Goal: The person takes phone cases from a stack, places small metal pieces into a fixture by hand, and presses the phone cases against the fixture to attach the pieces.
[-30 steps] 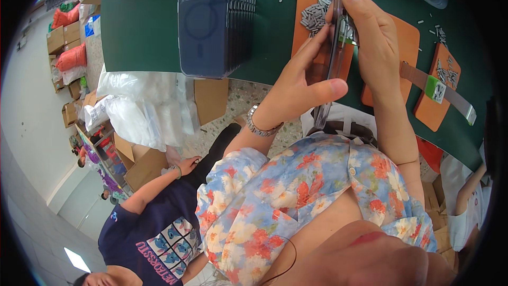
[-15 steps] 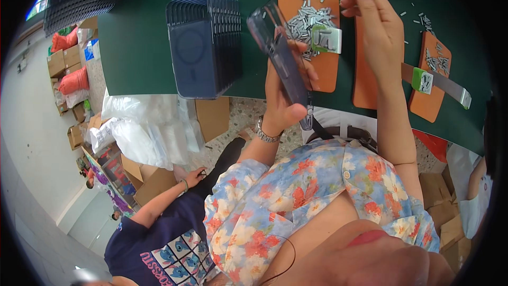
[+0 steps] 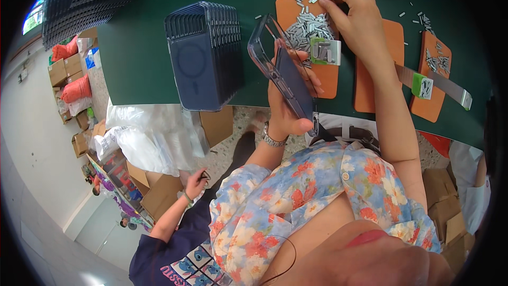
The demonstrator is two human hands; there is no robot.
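**On the green table: phone-case work, left to right**

At the far left edge, a dark stack of cases (image 3: 95,0) lies fanned at the table's upper corner. Nearer the middle stands an upright row of clear cases (image 3: 203,55), dark-backed with a ring mark on the foremost face; none of these is touched.

Left hand (image 3: 288,108): clenched around one clear phone case (image 3: 283,71), held tilted above the table's near edge, open side up, thumb along its lower rim. A watch sits on that wrist.

Centre: an orange pad (image 3: 323,82) carrying a heap of small metal pieces (image 3: 307,24), with a small green-and-grey block (image 3: 324,51) lying on it just beside the held case.

Right hand (image 3: 354,18): fingertips pinched down at the upper edge of the heap; whether a piece is already between them cannot be told. A second orange pad (image 3: 378,69) lies under the forearm.

Right: a third orange pad (image 3: 436,77) with loose pieces, and a metal strip with a green block (image 3: 431,86) across it. Two shallow dishes of pieces sit at the top rim.

Judged progress: one case is in hand with no piece visibly fitted; the picking is under way, the fitting appears left to do, and the standing row may be finished or waiting, which cannot be told.

Below the table, another person's hand (image 3: 197,182) reaches among cardboard boxes and white bags.
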